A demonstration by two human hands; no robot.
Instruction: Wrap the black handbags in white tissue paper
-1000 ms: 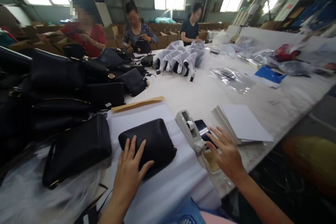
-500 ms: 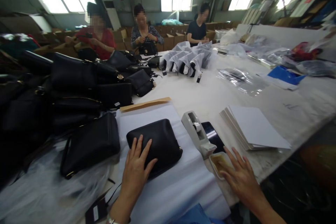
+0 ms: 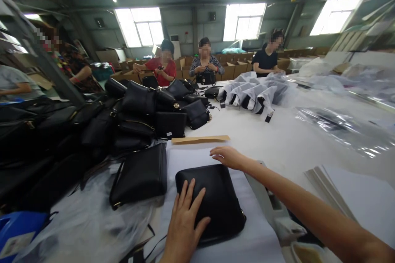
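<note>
A black handbag (image 3: pixel 220 197) lies flat on a stack of white paper sheets (image 3: pixel 191 153). My left hand (image 3: pixel 187 215) rests on the bag's left part with its fingers spread. Beyond the bag, my right hand (image 3: pixel 228 157) reaches across to the far end of the paper, fingers stretched to the left and a gap showing below them. Nothing shows between those fingers; whether they touch the paper I cannot tell. Under my right forearm sit a grey tape dispenser (image 3: pixel 274 203), partly covered, and a small white dish (image 3: pixel 307 251) with tan contents.
Another black bag (image 3: pixel 143 176) lies to the left, by crumpled clear plastic (image 3: pixel 101 218). Many black bags (image 3: pixel 138 98) are heaped behind it. White-wrapped bags (image 3: pixel 247 90) stand farther back. White boards (image 3: pixel 361 201) are stacked at right. Several co-workers sit or stand across the table.
My right hand has gone from the small dish up and left to the paper's far end. My left hand stays on the bag. The view has swung left and up.
</note>
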